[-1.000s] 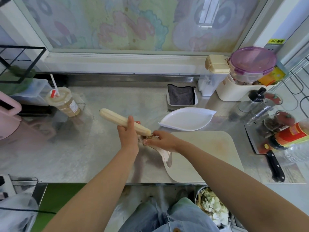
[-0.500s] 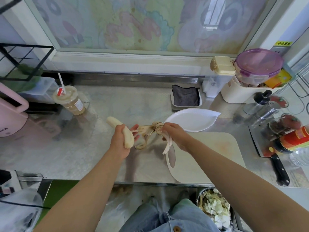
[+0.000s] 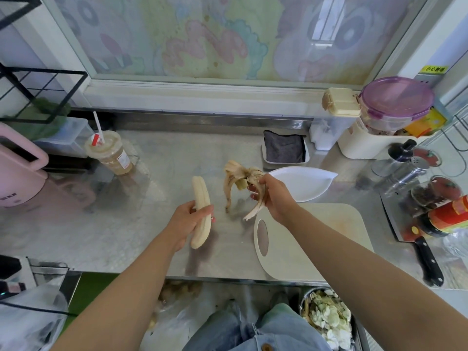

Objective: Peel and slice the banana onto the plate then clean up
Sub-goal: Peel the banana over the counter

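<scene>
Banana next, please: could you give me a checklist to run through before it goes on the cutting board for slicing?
1. Banana fully peeled: ok, bare in the left hand's grip.
2. Peel detached: ok, the right hand holds it apart from the banana.
3. Right hand free for the knife: not ok, the peel is in it.
4. Cutting board ready: ok, visible surface bare.
5. Plate ready: ok, no slices on it.
6. Knife blade clean: cannot tell.

A kitchen — steel counter point(image 3: 126, 224), cutting board point(image 3: 286, 259), cleaver point(image 3: 429, 264), spice shakers point(image 3: 405, 171), lidded food container point(image 3: 395, 102).
</scene>
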